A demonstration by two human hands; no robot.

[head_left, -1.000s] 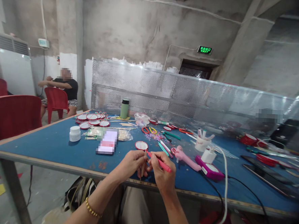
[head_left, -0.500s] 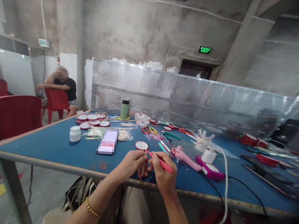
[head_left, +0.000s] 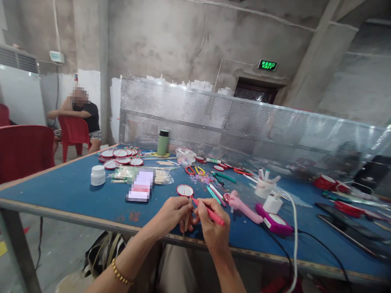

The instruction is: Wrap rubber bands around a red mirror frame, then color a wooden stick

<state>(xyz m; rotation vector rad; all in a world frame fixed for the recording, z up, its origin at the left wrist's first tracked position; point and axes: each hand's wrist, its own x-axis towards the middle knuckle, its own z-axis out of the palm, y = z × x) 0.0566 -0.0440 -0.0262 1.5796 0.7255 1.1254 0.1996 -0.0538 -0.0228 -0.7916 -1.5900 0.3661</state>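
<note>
At the front edge of the blue table point(head_left: 73, 198), my left hand point(head_left: 173, 213) is closed on a thin, flat wooden stick point(head_left: 187, 220), held roughly upright. My right hand point(head_left: 214, 225) grips a pinkish-red marker pen point(head_left: 215, 216), its tip touching or very close to the upper part of the stick. Just beyond my fingers lies a small round white disc with a red rim point(head_left: 185, 190). A phone point(head_left: 140, 185) with a blurred screen lies to the left of it. Right of the disc are several pens point(head_left: 216, 194) and a pink handheld tool point(head_left: 245, 207).
Red-rimmed discs point(head_left: 123, 160) are piled at the back left, near a white jar point(head_left: 98, 175) and a green bottle point(head_left: 163, 142). Scissors point(head_left: 194, 170) and green pliers point(head_left: 225, 177) lie mid-table. Right stand a pen cup point(head_left: 265, 187) and purple box point(head_left: 275, 221) with cables. A person point(head_left: 85, 113) sits far left.
Almost nothing differs. The marker and my right hand have shifted very slightly; my left hand keeps the stick in the same place.
</note>
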